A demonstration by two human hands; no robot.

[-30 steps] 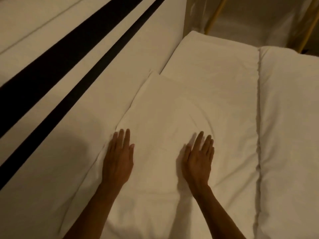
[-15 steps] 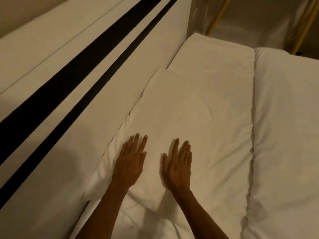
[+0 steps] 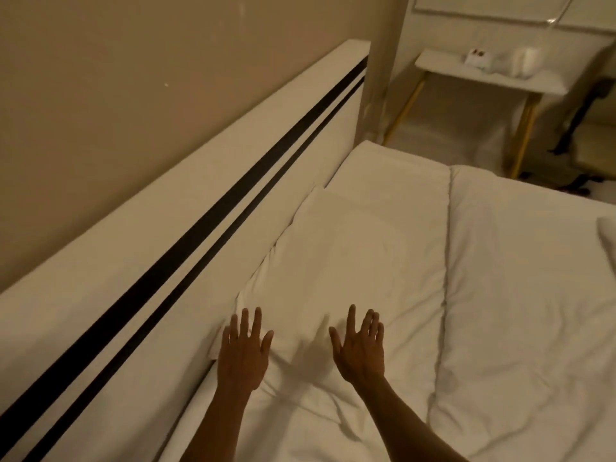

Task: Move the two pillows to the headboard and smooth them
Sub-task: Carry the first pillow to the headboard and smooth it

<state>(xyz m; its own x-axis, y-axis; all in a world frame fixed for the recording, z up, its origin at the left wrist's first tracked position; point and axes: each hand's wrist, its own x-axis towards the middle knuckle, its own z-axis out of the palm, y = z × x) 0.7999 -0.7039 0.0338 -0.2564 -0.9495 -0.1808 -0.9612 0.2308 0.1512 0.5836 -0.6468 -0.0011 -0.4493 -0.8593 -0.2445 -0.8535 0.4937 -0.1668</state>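
Note:
A white pillow [image 3: 336, 258] lies flat on the bed, its long side against the white headboard [image 3: 186, 235] with two black stripes. My left hand [image 3: 243, 353] is spread over the pillow's near corner by the headboard, fingers apart. My right hand [image 3: 361, 348] is spread near the pillow's near edge, fingers apart, holding nothing. I cannot tell whether the hands touch the cloth. A rounded white corner at the far right edge [image 3: 608, 235] may be a second pillow; most of it is out of frame.
A white duvet [image 3: 526, 311] covers the bed to the right of a fold line. Beyond the bed stands a white side table [image 3: 490, 73] with gold legs and small items on top. A beige wall rises behind the headboard.
My view has lifted, now showing the wall and side table. My hands have slid back to the pillow's near end and spread apart after being close together.

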